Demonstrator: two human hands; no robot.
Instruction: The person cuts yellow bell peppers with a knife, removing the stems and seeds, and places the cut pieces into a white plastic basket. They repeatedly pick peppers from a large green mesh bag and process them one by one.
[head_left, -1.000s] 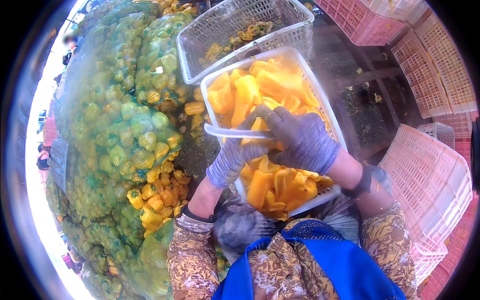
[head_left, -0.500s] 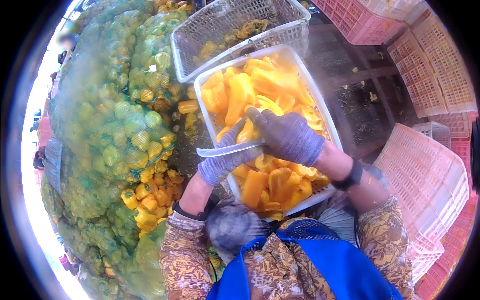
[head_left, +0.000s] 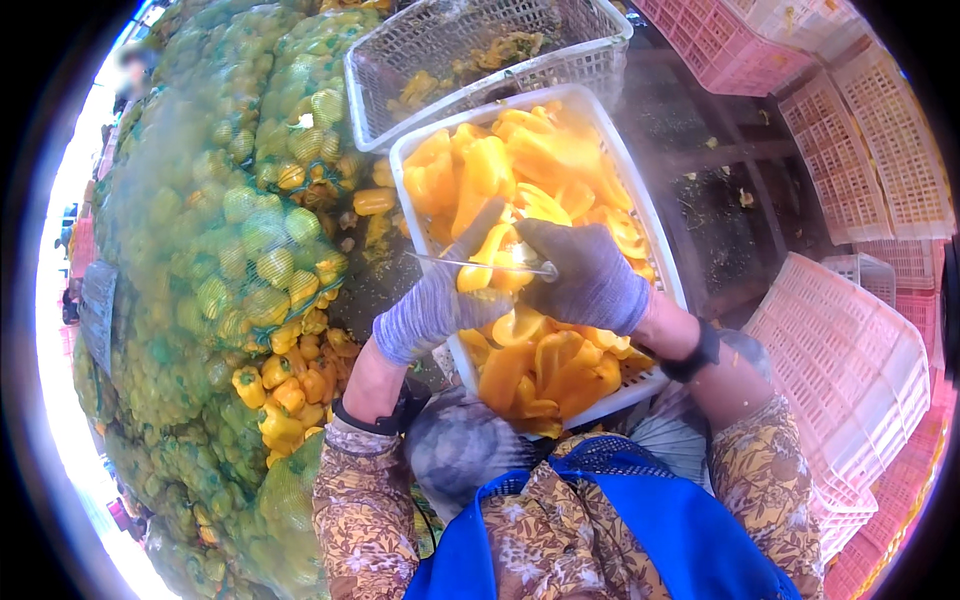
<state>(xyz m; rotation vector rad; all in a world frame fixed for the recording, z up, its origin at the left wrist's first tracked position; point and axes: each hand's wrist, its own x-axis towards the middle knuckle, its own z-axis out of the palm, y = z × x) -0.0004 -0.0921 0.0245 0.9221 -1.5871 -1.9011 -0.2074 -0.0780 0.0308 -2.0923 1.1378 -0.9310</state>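
Observation:
My gloved left hand [head_left: 435, 305] is closed round a yellow bell pepper [head_left: 488, 262], which it holds over a white crate [head_left: 668, 240]. My gloved right hand [head_left: 588, 272] grips a knife [head_left: 465, 262] by its handle, mostly hidden in the fist. The thin blade points left and lies edge-on across the pepper. Pale flesh shows at the pepper's top, by the right thumb. Under both hands the crate is filled with yellow pepper pieces [head_left: 548, 375], many cut open.
Behind stands another white crate [head_left: 375, 95] with scraps inside. Green mesh sacks of peppers [head_left: 230, 220] pile up on my left, loose yellow peppers [head_left: 290, 395] beside them. Pink and white crates [head_left: 840, 360] stack on my right. Scraps dot the dark floor [head_left: 715, 190].
The blade has turned from flat to edge-on and moved up onto the pepper. My left hand has shifted slightly left and turned, showing more of the pepper.

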